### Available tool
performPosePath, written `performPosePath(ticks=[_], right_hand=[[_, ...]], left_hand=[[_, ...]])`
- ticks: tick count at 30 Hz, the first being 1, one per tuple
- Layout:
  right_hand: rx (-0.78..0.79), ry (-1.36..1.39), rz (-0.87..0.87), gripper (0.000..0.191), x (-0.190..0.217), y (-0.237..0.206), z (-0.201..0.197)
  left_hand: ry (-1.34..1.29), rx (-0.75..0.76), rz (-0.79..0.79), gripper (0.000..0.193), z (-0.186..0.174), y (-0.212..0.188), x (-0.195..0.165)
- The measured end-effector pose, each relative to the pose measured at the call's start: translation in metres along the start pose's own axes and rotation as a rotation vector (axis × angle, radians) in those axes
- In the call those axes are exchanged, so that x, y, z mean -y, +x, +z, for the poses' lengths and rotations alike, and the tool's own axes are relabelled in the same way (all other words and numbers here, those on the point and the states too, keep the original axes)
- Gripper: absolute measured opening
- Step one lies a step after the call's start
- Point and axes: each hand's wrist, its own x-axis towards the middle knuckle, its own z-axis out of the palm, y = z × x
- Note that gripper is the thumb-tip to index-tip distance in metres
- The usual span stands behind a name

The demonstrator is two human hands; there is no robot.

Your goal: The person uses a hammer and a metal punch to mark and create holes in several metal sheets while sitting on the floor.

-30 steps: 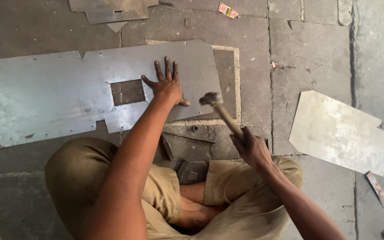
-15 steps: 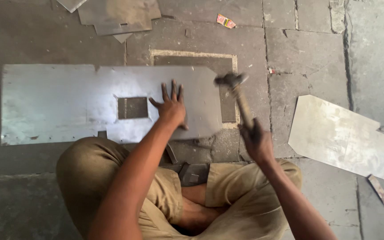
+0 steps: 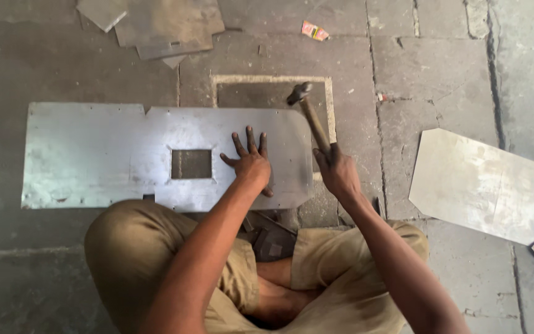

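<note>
Clearly the long metal sheet (image 3: 94,154) lay flat on the stone floor (image 3: 440,124) so it could be worked where the person sat cross-legged, knees just below its near edge. Its left end reached well out to the person's left, and a rectangular hole (image 3: 191,164) was cut through its middle. Just right of that hole, the left hand (image 3: 251,164) lay open with fingers spread, palm pressed down on the sheet, apparently to pin it and stop it shifting. At the sheet's right end, the right hand (image 3: 338,173) was closed around the wooden handle of a hammer (image 3: 311,117), whose head was raised above the sheet's rounded far-right corner, over a pale painted square on the floor. Well right of the sheet, apart from it, lay a second metal plate (image 3: 489,185), out of the way. Beyond the sheet's far edge, more offcuts (image 3: 162,25) were heaped.
</note>
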Motion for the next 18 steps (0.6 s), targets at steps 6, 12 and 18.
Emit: performPosePath(ticks=[6,12,18], right_hand=[[-0.175,0.2,-0.072,0.034,0.01,-0.007,-0.008],[-0.008,-0.093,-0.069,0.038,0.016,0.01,0.0],[-0.026,-0.119,-0.061,0.043,-0.017,0.011,0.02]], left_hand=[[0.042,-0.021,-0.002,0.166,0.001,0.002,-0.001],[-0.004,-0.008,-0.002,0.165,0.001,-0.003,-0.001],[-0.026,-0.158,0.067,0.157,0.011,-0.013,0.009]])
